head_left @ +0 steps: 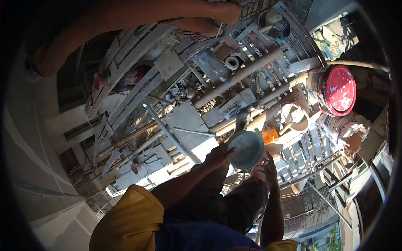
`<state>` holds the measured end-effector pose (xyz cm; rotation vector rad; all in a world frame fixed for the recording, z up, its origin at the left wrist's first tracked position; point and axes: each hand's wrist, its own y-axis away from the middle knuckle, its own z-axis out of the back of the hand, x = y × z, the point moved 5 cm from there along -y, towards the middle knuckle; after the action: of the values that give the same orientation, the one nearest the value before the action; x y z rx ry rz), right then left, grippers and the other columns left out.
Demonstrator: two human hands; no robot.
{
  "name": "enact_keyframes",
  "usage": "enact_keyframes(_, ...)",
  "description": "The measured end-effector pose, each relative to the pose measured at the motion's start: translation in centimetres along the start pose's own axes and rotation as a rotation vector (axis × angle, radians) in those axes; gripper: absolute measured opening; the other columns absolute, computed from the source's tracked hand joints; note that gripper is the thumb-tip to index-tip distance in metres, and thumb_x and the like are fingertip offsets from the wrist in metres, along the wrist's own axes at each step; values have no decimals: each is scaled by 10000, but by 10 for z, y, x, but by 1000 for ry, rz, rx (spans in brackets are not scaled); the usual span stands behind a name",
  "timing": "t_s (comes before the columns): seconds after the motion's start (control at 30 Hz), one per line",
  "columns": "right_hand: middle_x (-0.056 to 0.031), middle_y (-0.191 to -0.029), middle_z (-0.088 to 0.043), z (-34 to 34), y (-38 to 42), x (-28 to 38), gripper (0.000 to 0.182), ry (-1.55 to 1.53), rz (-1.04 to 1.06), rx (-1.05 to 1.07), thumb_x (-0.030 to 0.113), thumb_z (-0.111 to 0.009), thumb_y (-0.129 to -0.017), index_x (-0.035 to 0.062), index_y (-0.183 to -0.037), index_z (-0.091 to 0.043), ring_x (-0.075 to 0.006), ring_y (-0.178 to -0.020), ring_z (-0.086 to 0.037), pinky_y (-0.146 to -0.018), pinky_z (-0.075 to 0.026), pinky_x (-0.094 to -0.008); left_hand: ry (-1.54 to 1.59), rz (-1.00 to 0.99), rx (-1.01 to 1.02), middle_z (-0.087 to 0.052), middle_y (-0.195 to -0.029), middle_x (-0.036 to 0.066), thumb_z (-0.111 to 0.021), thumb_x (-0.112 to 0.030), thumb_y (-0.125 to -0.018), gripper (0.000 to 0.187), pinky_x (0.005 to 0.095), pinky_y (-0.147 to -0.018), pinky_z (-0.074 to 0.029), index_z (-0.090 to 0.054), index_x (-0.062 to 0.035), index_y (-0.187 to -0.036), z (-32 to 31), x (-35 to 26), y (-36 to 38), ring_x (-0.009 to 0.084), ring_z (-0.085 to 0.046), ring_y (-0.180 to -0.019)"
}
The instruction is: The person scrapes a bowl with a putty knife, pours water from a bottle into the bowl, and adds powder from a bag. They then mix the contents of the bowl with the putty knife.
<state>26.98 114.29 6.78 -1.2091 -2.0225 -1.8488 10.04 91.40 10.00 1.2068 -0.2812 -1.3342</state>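
Note:
A blue-grey shallow bowl (246, 149) is held out in front of my body. My left hand (220, 155) grips its left edge, with the thumb over the rim. Just off the bowl's lower right side is my right hand (268, 170), its fingers apart; I see nothing held in it. Close beyond the bowl lies a bright orange plastic container (269, 136). My own knees and dark trousers are below the bowl.
A slatted wooden platform carries boards, pipes and a tape roll (232, 63). To the right are a red-lidded bucket (340, 90), a round container (294, 117) and a torn paper sack (349, 136). A black bucket (274, 24) and another person's bare limb (125, 19) are at the top.

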Motion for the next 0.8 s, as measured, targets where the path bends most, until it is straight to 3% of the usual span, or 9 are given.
enact_keyframes(0.13, -165, -1239, -568, -7, -11, 1, 654, 39, -66, 47, 427, -585, -937, 88, -1444, -349, -239, -1013, -621, -788, -557, -363, -9, 64, 124, -670, -902, 171, -463, -716, -863, 725, 428, -796, -492, -605, -28, -1040, -11, -8, 7, 331, -657, -910)
enact_keyframes(0.2, -141, -1105, -642, 12, -18, -26, 645, 397, 131, 49, 420, -613, -918, 55, -1406, -397, -250, -940, -645, -775, -536, -371, 52, -53, 72, -675, -896, 151, -449, -729, -859, 731, 423, -802, -494, -606, -61, -1114, -6, -27, 13, 325, -657, -905)
enact_keyframes(0.27, -218, -930, -676, 7, -7, 21, 299, 513, -80, -58, 266, -643, -874, -6, -998, -641, -290, -830, -671, -720, -508, -394, 101, -182, -30, -678, -921, 131, -507, -742, -817, 750, 410, -808, -499, -595, -96, -1189, -15, -20, 16, 309, -659, -901)
enact_keyframes(0.33, -229, -859, -650, 34, 2, -19, 208, 799, -134, -89, 199, -622, -862, -8, -868, -637, -361, -772, -652, -674, -495, -424, -6, -103, 288, -674, -921, 129, -582, -734, -766, 796, 411, -825, -499, -585, -95, -1241, -29, -12, 25, 304, -664, -884)
enact_keyframes(0.4, -201, -774, -620, 48, 26, -30, 175, 923, 154, -64, 155, -588, -874, -3, -805, -619, -417, -719, -602, -634, -467, -480, -184, -204, 255, -655, -958, 137, -605, -705, -762, 762, 422, -832, -498, -600, -90, -1212, -35, -16, 41, 315, -641, -925)
enact_keyframes(0.43, -202, -782, -593, 66, 41, -65, 135, 965, 341, -133, 125, -569, -875, 0, -841, -605, -437, -740, -570, -633, -439, -516, -377, -299, 219, -636, -994, 144, -629, -677, -759, 728, 432, -838, -496, -616, -86, -1183, -36, -20, 52, 326, -619, -966)
enact_keyframes(0.47, -224, -848, -616, 71, 57, -54, 166, 904, 256, -154, 156, -583, -871, -2, -918, -606, -453, -804, -580, -673, -446, -514, -575, -389, 178, -617, -1031, 152, -653, -648, -756, 694, 442, -844, -495, -631, -81, -1154, -37, -25, 63, 337, -596, -1008)
enact_keyframes(0.63, -228, -969, -583, 90, 114, -32, 258, 804, 207, -176, 210, -510, -924, -10, -1042, -576, -432, -950, -523, -788, -410, -505, -553, -180, 339, -578, -951, 140, -658, -367, -823, 346, 430, -858, -486, -634, -33, -908, -65, -24, 95, 325, -560, -1015)
enact_keyframes(0.8, -210, -1012, -587, 132, 96, -23, 350, 875, 280, -73, 257, -532, -925, -20, -1139, -554, -408, -953, -527, -791, -408, -493, -618, -247, 187, -582, -908, 130, -656, -322, -809, 315, 425, -808, -494, -634, -16, -883, -105, -31, 119, 313, -579, -946)
